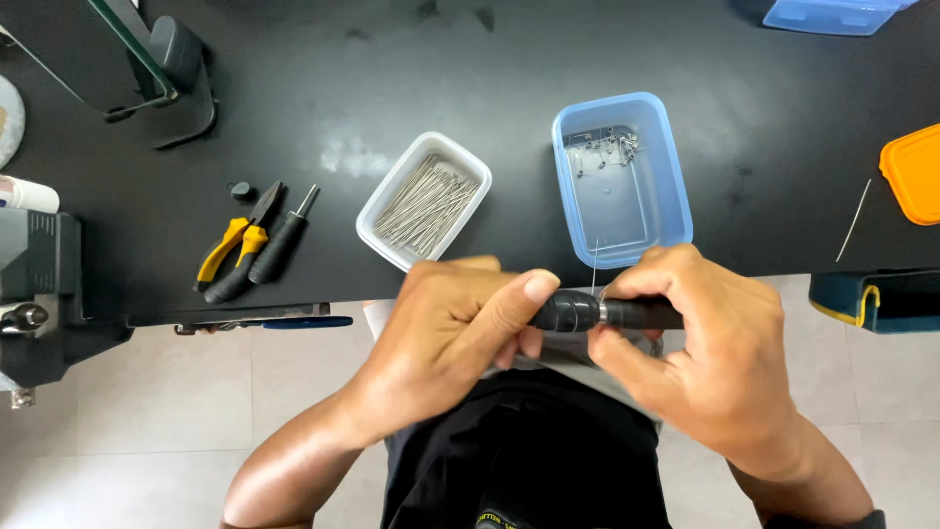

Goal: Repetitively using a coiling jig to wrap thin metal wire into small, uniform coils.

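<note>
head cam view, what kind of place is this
Likely a small workshop bench: a black worktop with pliers, a white tray of metal pins, and a vise-like clamp at its edge.

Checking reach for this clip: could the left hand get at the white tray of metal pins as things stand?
Probably yes, once freed. The left hand grips the black rod-shaped tool together with the right hand, so it is occupied. The white tray of pins sits open just beyond it on the black table, nothing between.
</note>
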